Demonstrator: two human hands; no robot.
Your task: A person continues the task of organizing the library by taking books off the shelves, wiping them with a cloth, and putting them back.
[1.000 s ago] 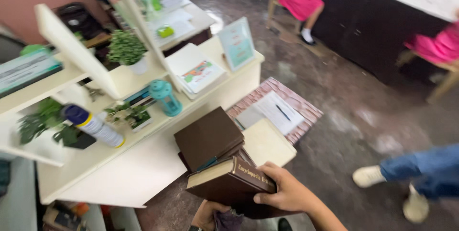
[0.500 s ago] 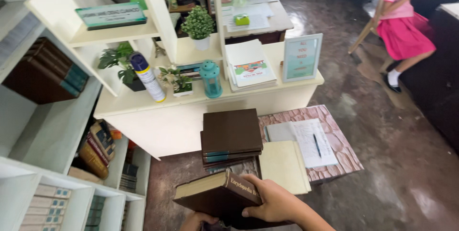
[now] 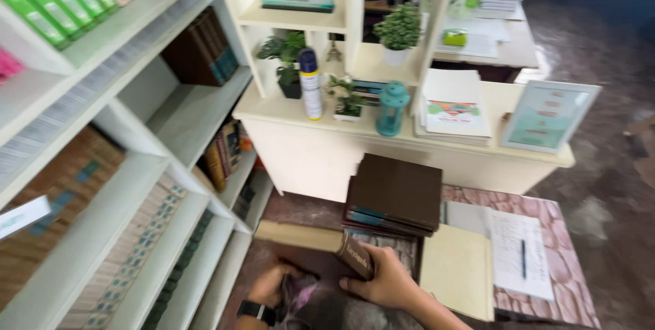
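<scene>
Since the frames 1 second and half a second ago, the view has swung left and dropped, so the white bookshelf [image 3: 147, 187] now fills the left side and the people in pink are out of sight. The thick brown book [image 3: 321, 247] was held flat near the stack before; now it lies low in front of the person, spine toward the right hand [image 3: 385, 281]. That hand clamps the book's spine end, fingers curled over the top. The left hand [image 3: 273, 285], with a black watch at the wrist, is under the book's near edge; I cannot tell how its fingers sit.

Just beyond, a stack of dark brown books [image 3: 397, 193] rests on a low table with a pink stone-pattern top [image 3: 566, 262], beside a cream folder [image 3: 456, 272] and a sheet with a pen [image 3: 522, 251].

The bookshelf's compartments hold rows of books: tan spines low, brown volumes in the middle, green ones on top.

Farther off, the cream counter [image 3: 321, 149] carries a spray can [image 3: 310, 84], 3 small potted plants, a teal lantern [image 3: 393, 108], stacked papers [image 3: 454, 108] and a framed sign [image 3: 549, 117].
</scene>
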